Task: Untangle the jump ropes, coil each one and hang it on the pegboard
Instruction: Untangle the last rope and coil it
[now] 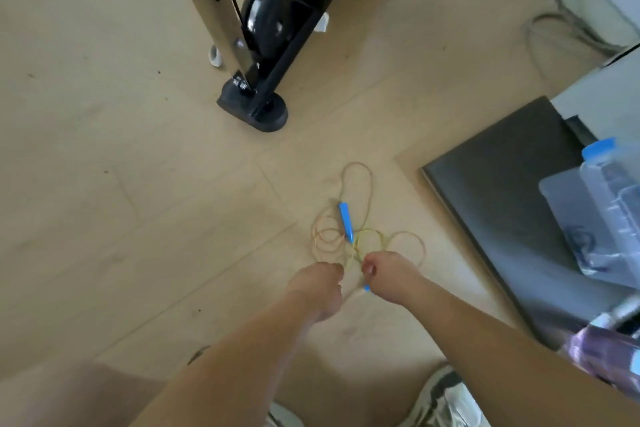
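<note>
A thin yellowish jump rope (356,204) lies in tangled loops on the wooden floor, with one blue handle (346,221) resting across the loops. My left hand (322,288) is curled around rope strands at the near edge of the tangle. My right hand (384,274) grips strands beside it, and the tip of a second blue handle (366,288) pokes out under it. The two hands are close together, a few centimetres apart. No pegboard is in view.
A black and wooden equipment stand (256,107) with a black foot rests on the floor ahead. A dark mat (502,204) lies to the right, with plastic bottles (609,204) at the right edge. My shoes (440,399) show at the bottom.
</note>
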`<state>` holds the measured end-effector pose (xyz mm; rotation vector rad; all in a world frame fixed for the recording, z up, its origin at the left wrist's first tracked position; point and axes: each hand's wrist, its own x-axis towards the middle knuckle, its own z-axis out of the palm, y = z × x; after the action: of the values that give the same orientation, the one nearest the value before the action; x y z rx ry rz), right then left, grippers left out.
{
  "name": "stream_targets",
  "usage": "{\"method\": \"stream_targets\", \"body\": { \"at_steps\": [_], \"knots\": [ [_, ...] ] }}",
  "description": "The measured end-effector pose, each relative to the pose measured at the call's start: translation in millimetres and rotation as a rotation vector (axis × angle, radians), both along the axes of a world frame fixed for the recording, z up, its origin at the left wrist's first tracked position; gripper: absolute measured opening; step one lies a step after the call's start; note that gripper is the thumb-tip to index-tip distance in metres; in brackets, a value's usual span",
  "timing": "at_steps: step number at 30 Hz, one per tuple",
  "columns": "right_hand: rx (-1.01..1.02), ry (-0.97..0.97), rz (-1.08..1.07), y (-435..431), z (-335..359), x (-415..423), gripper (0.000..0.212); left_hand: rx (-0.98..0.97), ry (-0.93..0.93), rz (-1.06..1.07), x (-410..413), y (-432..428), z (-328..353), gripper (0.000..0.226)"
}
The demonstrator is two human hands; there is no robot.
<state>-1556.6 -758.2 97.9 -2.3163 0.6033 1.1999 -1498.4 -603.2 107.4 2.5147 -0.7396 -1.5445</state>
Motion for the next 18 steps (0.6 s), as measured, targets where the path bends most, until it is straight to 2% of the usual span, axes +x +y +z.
{"method": "stream_targets", "body": {
  "at_steps": [6, 10, 13, 16, 18],
  "knots": [
    [-0.022, -0.013, 0.122, 37, -83, -44, 0.038, -0.020, -0.070, -0.039, -9, 18, -60, 0.026],
    [-0.151, -0.059, 0.296, 51, -105, -60, 0.043, -0.030, -0.097, -0.026, -13, 33, -73, 0.024],
    [-0.184, -0.116, 0.419, 47, -111, -59, 0.034, -0.057, -0.065, 0.024, -10, 33, -77, 0.022],
    [-0.170, -0.178, 0.260, 34, -104, -47, 0.012, -0.113, -0.084, 0.097, -4, 30, -74, 0.027],
    [-0.051, -0.164, 0.045, 30, -95, -34, 0.010, -0.174, -0.114, 0.125, -1, 33, -73, 0.046]
  ]
}}
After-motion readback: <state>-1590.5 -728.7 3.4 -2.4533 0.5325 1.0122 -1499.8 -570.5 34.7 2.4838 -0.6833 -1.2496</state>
